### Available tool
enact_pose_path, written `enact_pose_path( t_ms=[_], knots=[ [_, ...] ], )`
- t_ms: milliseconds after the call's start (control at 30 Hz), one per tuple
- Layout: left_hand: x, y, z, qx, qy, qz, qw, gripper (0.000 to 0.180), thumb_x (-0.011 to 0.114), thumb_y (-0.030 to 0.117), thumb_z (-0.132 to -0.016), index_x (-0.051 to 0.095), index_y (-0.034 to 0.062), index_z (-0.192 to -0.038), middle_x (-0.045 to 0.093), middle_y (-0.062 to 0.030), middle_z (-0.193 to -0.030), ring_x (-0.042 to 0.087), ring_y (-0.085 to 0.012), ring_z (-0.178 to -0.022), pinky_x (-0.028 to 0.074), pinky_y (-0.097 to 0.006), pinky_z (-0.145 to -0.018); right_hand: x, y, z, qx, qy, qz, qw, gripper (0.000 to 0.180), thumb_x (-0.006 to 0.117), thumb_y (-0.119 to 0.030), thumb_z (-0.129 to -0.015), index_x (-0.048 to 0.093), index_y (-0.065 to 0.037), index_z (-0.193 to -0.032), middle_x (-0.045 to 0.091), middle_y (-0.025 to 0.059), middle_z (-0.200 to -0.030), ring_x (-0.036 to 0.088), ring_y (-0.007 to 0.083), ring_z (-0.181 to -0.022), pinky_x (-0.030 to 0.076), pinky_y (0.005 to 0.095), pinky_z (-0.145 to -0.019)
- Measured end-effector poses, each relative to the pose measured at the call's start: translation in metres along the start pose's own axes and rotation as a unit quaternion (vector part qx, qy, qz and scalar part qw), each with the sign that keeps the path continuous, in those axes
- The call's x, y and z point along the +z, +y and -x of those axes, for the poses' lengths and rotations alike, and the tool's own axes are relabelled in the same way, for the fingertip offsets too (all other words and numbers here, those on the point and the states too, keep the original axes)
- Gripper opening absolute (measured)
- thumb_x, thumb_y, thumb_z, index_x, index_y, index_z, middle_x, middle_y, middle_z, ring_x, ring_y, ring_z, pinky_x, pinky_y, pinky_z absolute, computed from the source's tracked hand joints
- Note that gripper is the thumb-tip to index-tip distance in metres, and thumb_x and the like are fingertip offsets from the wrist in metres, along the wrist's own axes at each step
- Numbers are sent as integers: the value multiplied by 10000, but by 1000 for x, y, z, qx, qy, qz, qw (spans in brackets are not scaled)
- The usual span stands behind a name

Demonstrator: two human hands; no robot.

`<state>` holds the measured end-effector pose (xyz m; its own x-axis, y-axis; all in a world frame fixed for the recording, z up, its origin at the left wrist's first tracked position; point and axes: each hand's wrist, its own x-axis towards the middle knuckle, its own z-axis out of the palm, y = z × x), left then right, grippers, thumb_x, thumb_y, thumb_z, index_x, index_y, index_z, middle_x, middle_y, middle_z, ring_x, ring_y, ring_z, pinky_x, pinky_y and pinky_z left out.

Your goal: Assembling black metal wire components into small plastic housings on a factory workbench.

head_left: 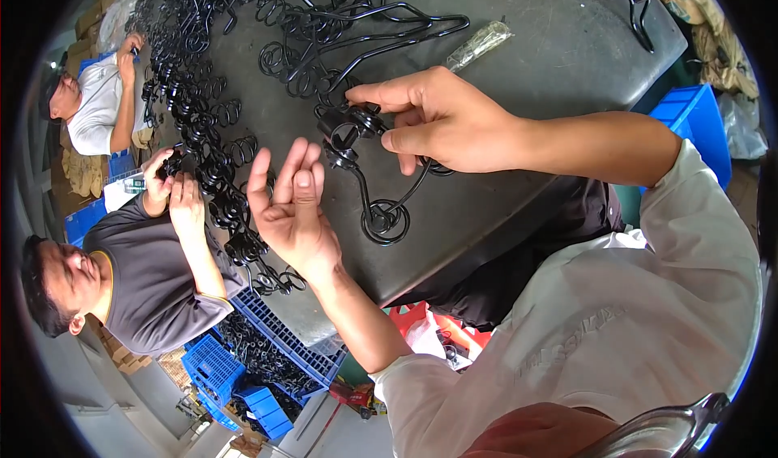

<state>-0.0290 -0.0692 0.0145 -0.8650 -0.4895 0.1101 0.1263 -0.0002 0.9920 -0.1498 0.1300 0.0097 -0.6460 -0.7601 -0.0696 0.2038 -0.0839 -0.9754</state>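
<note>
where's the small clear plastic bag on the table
In the head view, the clear plastic bag lies on the dark table, upper middle, just above the right hand, beside the black wire hangers.

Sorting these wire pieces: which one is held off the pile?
The wire piece pinched by the right hand, its coil hanging over the table; the others lie heaped. The left hand is open beside it.

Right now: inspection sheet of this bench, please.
Surface: dark grey table, scuffed.
Job's things: black wire piece with coiled ends, a black clip at its top.
Clutter: heap of black wire pieces; clear plastic bag.
Hands: right hand pinches the clip; left hand open beside it, palm up.
Cables: nothing seen.
Surroundings: blue crates on the floor; two co-workers at the left, nearer one's hands on the heap.
</note>
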Motion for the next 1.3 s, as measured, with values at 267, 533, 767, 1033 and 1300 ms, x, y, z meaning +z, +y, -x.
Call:
enact_pose_path(
  t_ms=[267,533,767,1033,1300],
  knots=[
    [-19,-8,3,43,0,-31,999,187,683,182,-981,657,-2,-963,705,-122,-782,567,-107,-496,410,-187,-416,0,-1,0,2,-2,-10,1000,545,605,48,-922,481,41,-1453,602,34,-987,646,104,-658,503,263,-606],
    [-5,7,-1,-90,-12,137,986,347,557,231,-1052,637,-39,-1254,677,-89,-867,566,-107,-665,458,-217,-614,-1,2,-1,-25,7,-10,1000,584,607,43,-867,470,96,-1432,727,176,-1033,698,141,-664,522,287,-599],
    [0,0,5,7,-35,-23,999,301,674,78,-967,635,-31,-1246,744,-146,-954,702,-154,-767,503,-216,-642,0,0,1,-27,6,-15,1000,573,611,40,-869,481,96,-1424,725,159,-1030,690,132,-657,518,280,-590],
    [-2,-11,4,143,-27,-97,985,267,793,-61,-821,721,-25,-1076,713,-91,-1010,676,-124,-844,549,-235,-759,0,2,-1,-21,0,-33,999,574,614,39,-864,485,99,-1420,715,139,-993,694,129,-662,507,277,-567],
    [-2,-8,7,75,7,-81,994,304,813,-76,-789,729,-18,-1076,718,-72,-959,662,-108,-802,543,-215,-739,0,1,-1,1,-8,-59,998,534,620,42,-917,501,41,-1438,567,2,-915,655,107,-668,503,260,-611]
  ],
)
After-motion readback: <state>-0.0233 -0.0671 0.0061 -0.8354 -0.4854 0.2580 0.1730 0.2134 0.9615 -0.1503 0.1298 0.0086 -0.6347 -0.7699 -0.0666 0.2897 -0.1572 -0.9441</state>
